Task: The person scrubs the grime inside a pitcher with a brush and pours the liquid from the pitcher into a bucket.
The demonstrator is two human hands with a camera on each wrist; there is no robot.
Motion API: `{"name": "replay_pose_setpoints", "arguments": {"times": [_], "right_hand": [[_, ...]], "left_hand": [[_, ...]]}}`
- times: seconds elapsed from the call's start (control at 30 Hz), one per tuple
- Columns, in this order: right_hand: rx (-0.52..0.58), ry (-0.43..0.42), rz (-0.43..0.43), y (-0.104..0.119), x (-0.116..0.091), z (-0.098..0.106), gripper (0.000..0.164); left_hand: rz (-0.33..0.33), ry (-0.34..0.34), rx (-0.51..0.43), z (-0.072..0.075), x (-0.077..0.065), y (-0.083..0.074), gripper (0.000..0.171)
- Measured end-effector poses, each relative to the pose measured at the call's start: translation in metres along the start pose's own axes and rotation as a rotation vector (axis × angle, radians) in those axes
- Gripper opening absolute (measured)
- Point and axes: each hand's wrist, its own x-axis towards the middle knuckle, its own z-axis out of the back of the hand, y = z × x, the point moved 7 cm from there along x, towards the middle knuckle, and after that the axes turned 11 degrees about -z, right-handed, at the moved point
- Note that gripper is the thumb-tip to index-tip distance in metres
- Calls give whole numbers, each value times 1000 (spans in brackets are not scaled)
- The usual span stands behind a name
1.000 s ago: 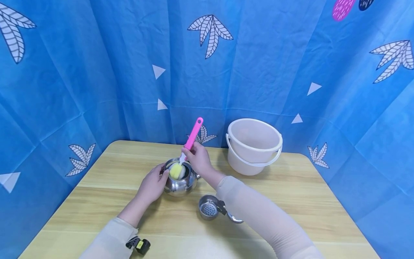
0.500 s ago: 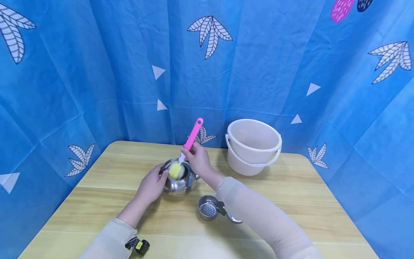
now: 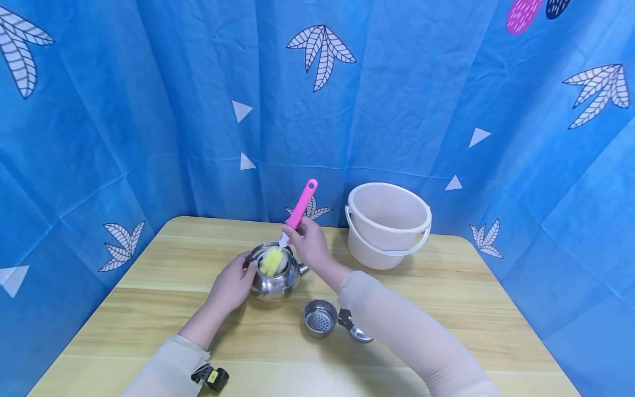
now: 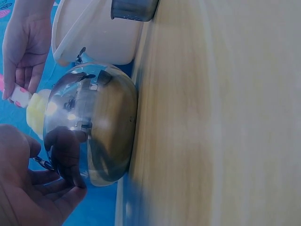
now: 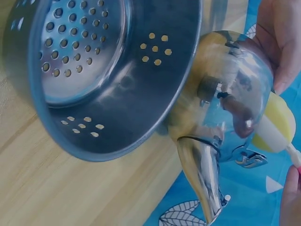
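A shiny steel teapot (image 3: pixel 275 288) stands upright on the wooden table, its spout (image 5: pixel 202 176) pointing right in the head view. My left hand (image 3: pixel 233 284) grips the pot's left side, with the thumb at the rim and fingers curving against the body in the left wrist view. Between thumb and fingers, my right hand (image 3: pixel 311 242) pinches a sponge brush (image 3: pixel 301 204) low on its pink handle. The brush's yellow and white sponge head (image 3: pixel 270 261) sits in the pot's mouth, its lower part hidden inside.
A perforated steel strainer cup (image 3: pixel 319 318) sits in front of the pot, to the right. Beside it, a shiny metal piece (image 3: pixel 361 334) is partly covered by the right sleeve. A white bucket (image 3: pixel 389 242) stands at the back right, before a blue curtain (image 3: pixel 213 110).
The right hand and brush handle have shifted slightly right, and the sponge head has turned a little in the pot's mouth. The left hand and the pot stay put.
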Motion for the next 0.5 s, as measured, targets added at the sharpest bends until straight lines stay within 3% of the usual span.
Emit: {"name": "replay_pose_setpoints", "arguments": {"times": [0.5], "right_hand": [[4,-12,32,11,-4,14,23]], "left_hand": [[-3,-2,4,-1,1,1,56]]}}
